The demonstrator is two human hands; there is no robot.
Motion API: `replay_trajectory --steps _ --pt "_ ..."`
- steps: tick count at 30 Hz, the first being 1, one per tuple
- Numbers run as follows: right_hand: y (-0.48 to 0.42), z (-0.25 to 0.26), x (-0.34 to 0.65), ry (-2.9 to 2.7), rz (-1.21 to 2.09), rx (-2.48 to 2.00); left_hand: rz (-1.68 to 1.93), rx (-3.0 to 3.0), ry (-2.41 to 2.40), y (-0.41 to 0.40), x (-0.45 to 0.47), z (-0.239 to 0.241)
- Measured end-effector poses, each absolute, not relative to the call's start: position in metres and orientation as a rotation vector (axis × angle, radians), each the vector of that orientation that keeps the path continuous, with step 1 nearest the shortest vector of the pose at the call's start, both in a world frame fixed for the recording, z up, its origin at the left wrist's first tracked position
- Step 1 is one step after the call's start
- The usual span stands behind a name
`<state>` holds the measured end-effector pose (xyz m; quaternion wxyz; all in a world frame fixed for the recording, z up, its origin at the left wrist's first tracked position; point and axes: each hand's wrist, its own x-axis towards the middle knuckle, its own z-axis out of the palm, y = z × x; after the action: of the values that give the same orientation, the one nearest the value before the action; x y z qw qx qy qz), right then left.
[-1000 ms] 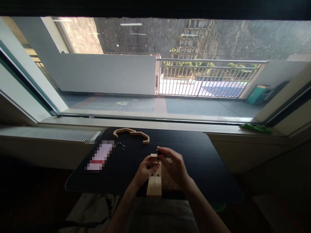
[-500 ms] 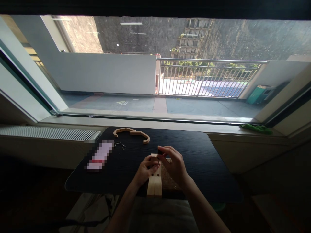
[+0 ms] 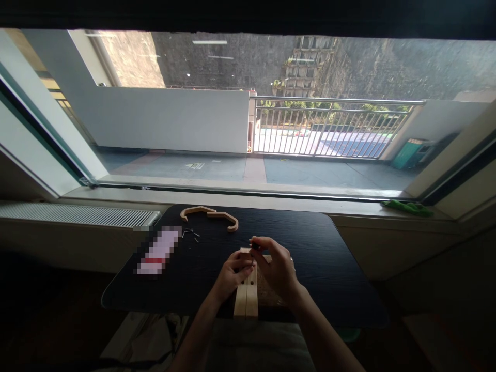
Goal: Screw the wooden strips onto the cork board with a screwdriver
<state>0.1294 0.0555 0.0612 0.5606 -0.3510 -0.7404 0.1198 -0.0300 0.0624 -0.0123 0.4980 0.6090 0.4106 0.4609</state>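
Note:
Two pale wooden bars (image 3: 246,299) lie side by side on the black table (image 3: 329,268), pointing away from me, with small holes in their tops. My left hand (image 3: 231,274) curls round the far left end of the bars and steadies them. My right hand (image 3: 276,266) pinches a small dark part (image 3: 254,246) over the far end of the bars, fingers closed on it. A woven cork-like mat (image 3: 267,294) sits under my right hand beside the bars.
A curved wooden piece (image 3: 211,214) lies at the table's far edge, with a few small dark screws (image 3: 190,233) next to it. A blurred pink-white packet (image 3: 157,251) lies at the left. Beyond are a radiator (image 3: 77,214), a window sill and a green cloth (image 3: 406,207).
My hands have hardly moved; my right hand has shifted slightly while pinching the small dark part at the bars' far end. The view has tipped a little.

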Motion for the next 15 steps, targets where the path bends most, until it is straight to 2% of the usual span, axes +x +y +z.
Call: replay_trajectory --steps 15 --pt "0.0575 0.0588 0.1288 -1.766 0.235 -0.848 1.105 1.480 0.978 0.0635 -0.0315 -0.0149"
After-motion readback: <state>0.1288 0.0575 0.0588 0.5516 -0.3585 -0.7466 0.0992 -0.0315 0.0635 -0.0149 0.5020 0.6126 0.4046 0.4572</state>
